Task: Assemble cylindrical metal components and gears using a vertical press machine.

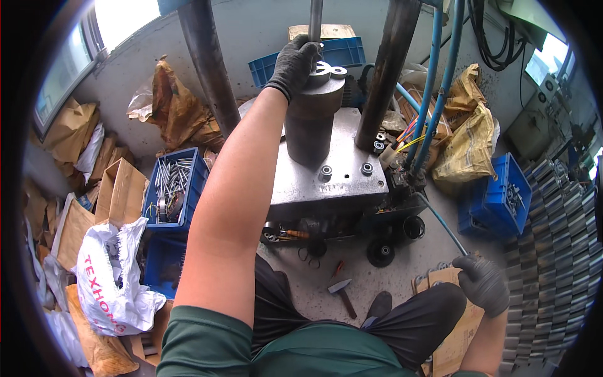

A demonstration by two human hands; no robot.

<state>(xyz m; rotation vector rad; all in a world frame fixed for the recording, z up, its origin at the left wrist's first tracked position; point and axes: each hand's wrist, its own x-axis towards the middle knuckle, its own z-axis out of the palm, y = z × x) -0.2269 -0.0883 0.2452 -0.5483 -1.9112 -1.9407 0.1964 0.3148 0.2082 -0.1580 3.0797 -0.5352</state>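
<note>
**Gloved hand on the press cylinder, other hand low by the knee**

Sweeping from the far left, crumpled brown paper sacks and a white plastic bag (116,276) slump beside flattened cardboard; all of it looks soft and creased. Next comes a blue plastic crate (173,188) filled with long, bright steel bolts.

At centre, the left hand (294,61), in a dark knit glove, reaches far forward and rests its curled fingers over the top edge of a dull grey steel cylinder (311,122), just beside a thin vertical rod (315,19). Small shiny flat metal pieces (330,69) lie on the cylinder's top, touching the fingertips. Whether the hand grips one of them I cannot tell. The cylinder stands upright on a scuffed, flat steel plate (339,182) with socket bolts, between two dark round columns.

On the near floor lies a hammer (342,292) with a wooden handle. At right, the right hand (483,283), also gloved, is loosely closed at the end of a thin blue hose (440,223), above cardboard near the knee.

My worry is that fingers sitting directly under the rod could be pinched if it descends, and that the loose pieces could slide off the smooth top.
</note>
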